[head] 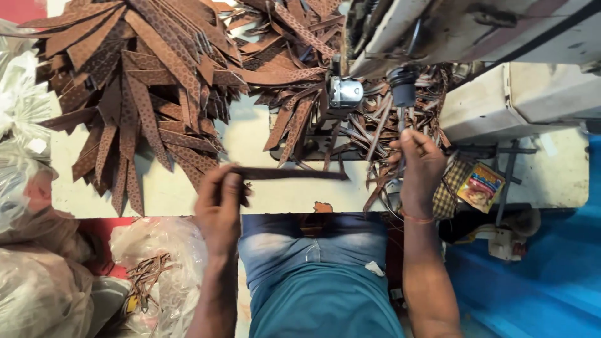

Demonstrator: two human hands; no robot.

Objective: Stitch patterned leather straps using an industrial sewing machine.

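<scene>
Hands point(219, 203) point(418, 164) — brown strap point(288, 173) pinched left

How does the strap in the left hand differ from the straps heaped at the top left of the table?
The strap in the left hand is single and held level above the table; the heaped straps lie piled, fanned at many angles. The held strap looks darker and narrower, seemingly folded or edge-on; the heaped straps lie flat, showing lighter brown patterned faces. Both appear to be brown, long and thin. The right hand pinches thin strips near the sewing machine.
</scene>
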